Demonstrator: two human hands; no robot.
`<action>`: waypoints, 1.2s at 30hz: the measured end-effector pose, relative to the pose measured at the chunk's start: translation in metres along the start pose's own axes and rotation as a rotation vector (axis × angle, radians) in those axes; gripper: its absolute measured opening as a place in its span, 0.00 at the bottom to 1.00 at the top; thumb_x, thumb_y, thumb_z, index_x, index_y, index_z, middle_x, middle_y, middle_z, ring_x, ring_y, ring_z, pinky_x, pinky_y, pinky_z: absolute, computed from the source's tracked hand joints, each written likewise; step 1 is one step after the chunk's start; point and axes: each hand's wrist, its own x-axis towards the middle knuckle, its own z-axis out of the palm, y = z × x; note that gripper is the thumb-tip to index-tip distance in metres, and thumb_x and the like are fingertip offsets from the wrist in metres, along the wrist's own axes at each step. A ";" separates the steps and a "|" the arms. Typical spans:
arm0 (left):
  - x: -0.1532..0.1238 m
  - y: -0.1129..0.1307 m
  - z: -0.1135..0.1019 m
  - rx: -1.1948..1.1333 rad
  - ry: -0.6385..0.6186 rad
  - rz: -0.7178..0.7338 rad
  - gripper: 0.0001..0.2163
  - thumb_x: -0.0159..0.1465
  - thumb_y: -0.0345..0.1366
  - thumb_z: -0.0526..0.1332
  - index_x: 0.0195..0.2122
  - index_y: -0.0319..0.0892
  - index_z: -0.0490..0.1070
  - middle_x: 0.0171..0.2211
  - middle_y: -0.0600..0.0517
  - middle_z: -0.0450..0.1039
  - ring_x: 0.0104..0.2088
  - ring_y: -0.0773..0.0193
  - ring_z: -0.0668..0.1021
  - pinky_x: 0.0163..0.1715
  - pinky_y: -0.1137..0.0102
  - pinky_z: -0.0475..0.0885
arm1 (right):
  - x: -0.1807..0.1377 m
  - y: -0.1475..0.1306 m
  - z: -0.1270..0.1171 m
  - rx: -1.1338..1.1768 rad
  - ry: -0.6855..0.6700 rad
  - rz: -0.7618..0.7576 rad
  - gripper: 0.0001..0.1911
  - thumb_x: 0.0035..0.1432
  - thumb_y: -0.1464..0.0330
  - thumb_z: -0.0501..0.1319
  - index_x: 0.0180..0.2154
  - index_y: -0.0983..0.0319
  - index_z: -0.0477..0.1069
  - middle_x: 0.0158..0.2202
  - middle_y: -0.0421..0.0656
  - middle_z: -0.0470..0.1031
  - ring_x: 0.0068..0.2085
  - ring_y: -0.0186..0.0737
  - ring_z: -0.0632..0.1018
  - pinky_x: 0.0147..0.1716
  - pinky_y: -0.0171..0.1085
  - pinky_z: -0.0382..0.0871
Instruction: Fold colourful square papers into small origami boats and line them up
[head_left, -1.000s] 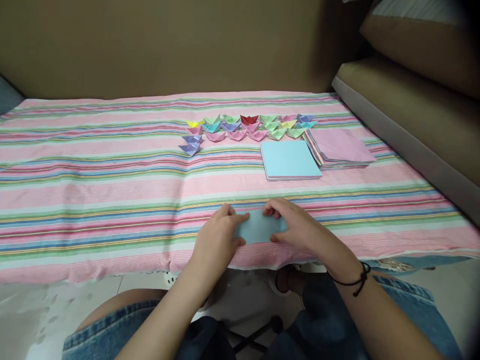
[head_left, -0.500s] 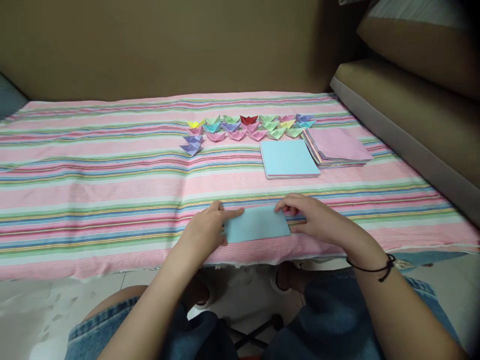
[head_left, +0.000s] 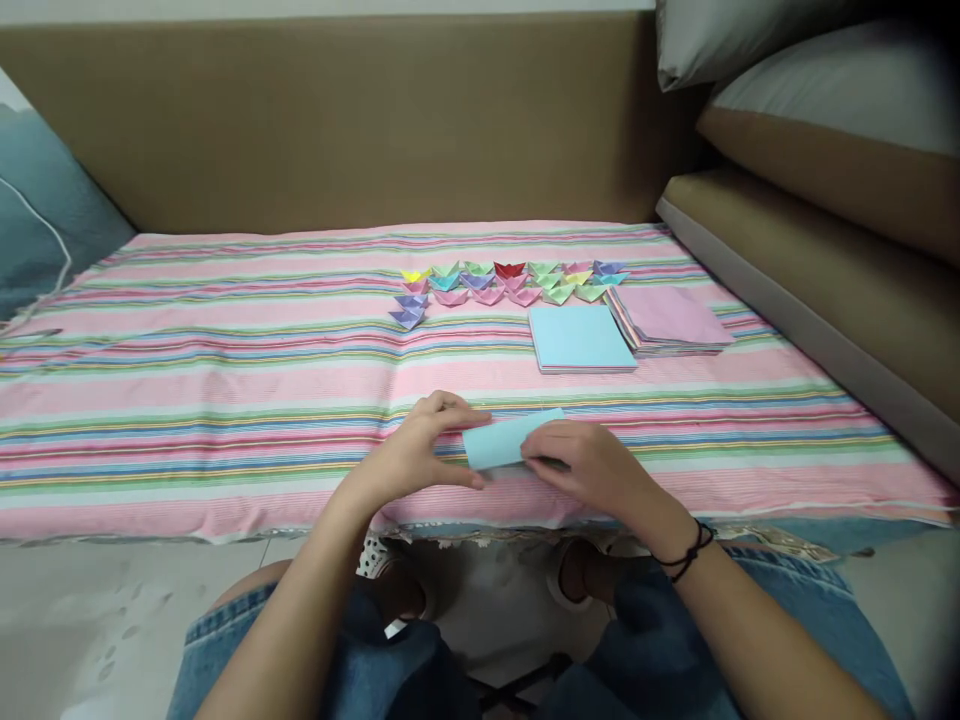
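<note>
A light blue strip of folded paper (head_left: 491,443) is between my hands, over the near part of the striped cloth. My right hand (head_left: 581,455) pinches it at the lower edge, right of its middle, and covers part of it. At the paper's left end, my left hand (head_left: 424,450) has thumb and index finger spread apart, with the paper's edge near the gap. Beyond them lie a stack of light blue square paper (head_left: 583,338) and a thicker stack with a pink sheet on top (head_left: 675,315).
Several small folded paper boats (head_left: 487,295) in many colours stand in rows behind the stacks. The striped cloth (head_left: 187,400) covers the seat. Brown cushions (head_left: 795,280) line the right side, and a brown backrest (head_left: 337,130) rises behind.
My right hand has moved from the paper's right end in toward its middle. My left thumb and finger have parted at the left end. The paper now tilts up to the right; the view has shifted.
</note>
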 end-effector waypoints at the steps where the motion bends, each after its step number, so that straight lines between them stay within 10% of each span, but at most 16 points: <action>1: 0.000 0.005 0.000 -0.022 0.045 0.037 0.28 0.46 0.38 0.71 0.49 0.53 0.70 0.49 0.49 0.64 0.53 0.55 0.67 0.54 0.60 0.62 | 0.001 -0.003 -0.004 0.046 0.044 0.028 0.08 0.56 0.74 0.58 0.31 0.62 0.76 0.33 0.44 0.79 0.36 0.42 0.77 0.38 0.39 0.69; 10: 0.011 0.034 0.022 -0.291 0.217 -0.114 0.10 0.52 0.41 0.66 0.33 0.41 0.76 0.34 0.50 0.77 0.37 0.59 0.77 0.37 0.68 0.69 | 0.009 -0.024 -0.016 0.716 0.108 0.403 0.09 0.53 0.64 0.62 0.29 0.64 0.76 0.27 0.44 0.78 0.28 0.37 0.76 0.25 0.32 0.66; 36: 0.012 0.032 0.034 -0.497 0.323 -0.192 0.18 0.48 0.32 0.67 0.40 0.41 0.66 0.23 0.54 0.78 0.26 0.63 0.78 0.28 0.72 0.69 | 0.014 -0.020 -0.015 0.570 0.090 0.378 0.09 0.50 0.66 0.61 0.26 0.63 0.78 0.24 0.42 0.76 0.26 0.38 0.75 0.23 0.33 0.66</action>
